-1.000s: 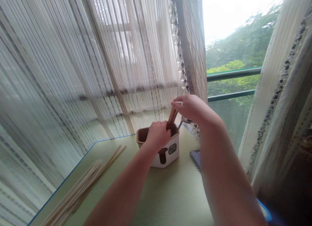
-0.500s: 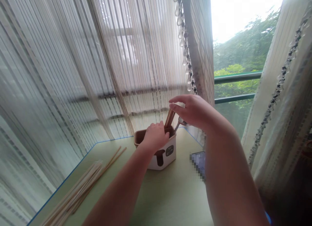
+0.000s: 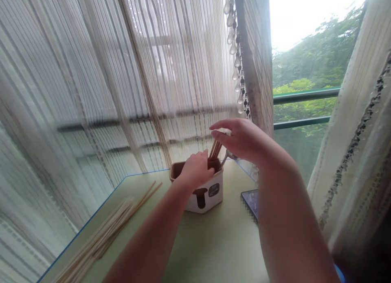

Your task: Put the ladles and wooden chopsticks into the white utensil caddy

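A white utensil holder (image 3: pixel 210 195) with a brown rim stands on the pale green table (image 3: pixel 214 250). My left hand (image 3: pixel 195 169) is curled over the holder's near rim and grips it. Brown chopsticks (image 3: pixel 215 149) stand upright in the holder's back corner. A metal spoon (image 3: pixel 226 154) leans out beside them. My right hand (image 3: pixel 241 138) hovers just above the chopstick tops, fingers stretched out to the left and thumb apart below them, holding nothing that I can see.
A long bundle of thin pale sticks (image 3: pixel 100 238) lies on the table's left side. A dark phone (image 3: pixel 250 201) lies right of the holder. Sheer striped curtains (image 3: pixel 122 91) hang close behind and to the right. A window with a green railing (image 3: pixel 302 95) is beyond.
My right hand, pinched on the chopstick tops a second ago, has let go and spread its fingers. The chopsticks now stand in the holder. My left hand stays on the rim.
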Demonstrator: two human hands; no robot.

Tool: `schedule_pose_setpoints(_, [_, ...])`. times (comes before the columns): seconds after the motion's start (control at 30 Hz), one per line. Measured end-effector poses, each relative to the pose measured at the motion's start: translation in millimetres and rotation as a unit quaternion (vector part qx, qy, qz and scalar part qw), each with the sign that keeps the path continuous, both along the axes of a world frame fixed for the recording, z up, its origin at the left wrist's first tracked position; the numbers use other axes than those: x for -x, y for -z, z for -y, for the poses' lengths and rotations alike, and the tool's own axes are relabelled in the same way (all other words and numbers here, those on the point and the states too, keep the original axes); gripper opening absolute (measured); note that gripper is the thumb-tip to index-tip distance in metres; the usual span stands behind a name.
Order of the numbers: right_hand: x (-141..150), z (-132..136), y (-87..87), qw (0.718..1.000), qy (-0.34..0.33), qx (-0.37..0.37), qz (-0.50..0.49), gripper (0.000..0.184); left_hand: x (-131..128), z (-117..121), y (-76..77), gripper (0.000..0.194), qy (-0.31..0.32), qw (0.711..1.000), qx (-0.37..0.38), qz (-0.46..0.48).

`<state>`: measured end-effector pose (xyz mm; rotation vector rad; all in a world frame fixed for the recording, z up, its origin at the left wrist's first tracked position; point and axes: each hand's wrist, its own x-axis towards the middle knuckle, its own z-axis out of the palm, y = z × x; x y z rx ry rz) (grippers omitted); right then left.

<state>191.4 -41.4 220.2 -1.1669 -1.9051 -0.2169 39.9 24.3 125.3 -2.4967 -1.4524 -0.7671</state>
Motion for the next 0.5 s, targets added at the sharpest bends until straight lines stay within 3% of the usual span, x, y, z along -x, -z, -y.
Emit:
schedule_pose_setpoints(0.13, [9.9, -3.4, 1.2, 0.999, -0.022, -0.036, -0.019, 0.028, 20.9, 3.1, -7.3, 0.049, -0.025, 0.991, -0.069, 0.113])
schedule_pose_setpoints(0.23, [34.6, -8.9, 2.2, 0.991, -0.06, -0.085, -0.082, 0.037, 52.0, 9.9, -10.5, 0.035, -0.093, 0.97, -0.137, 0.179])
schedule_pose_setpoints(0.3, [59.0, -11.3, 10.4, 0.98, -0.094, -0.104, -0.144, 0.037, 76.7, 17.7, -2.9, 0.03, -0.143, 0.953, -0.179, 0.197])
schedule_pose_setpoints(0.4, [97.5, -6.5, 45.9, 0.967, -0.135, -0.086, -0.198, 0.033, 110.6, 34.0, 26.0, 0.027, -0.222, 0.935, -0.204, 0.187])
schedule_pose_setpoints(0.5, [127.2, 11.5, 105.3, 0.968, -0.111, -0.006, -0.223, 0.031, 131.7, 52.1, 62.3, 0.028, -0.281, 0.939, -0.147, 0.136])
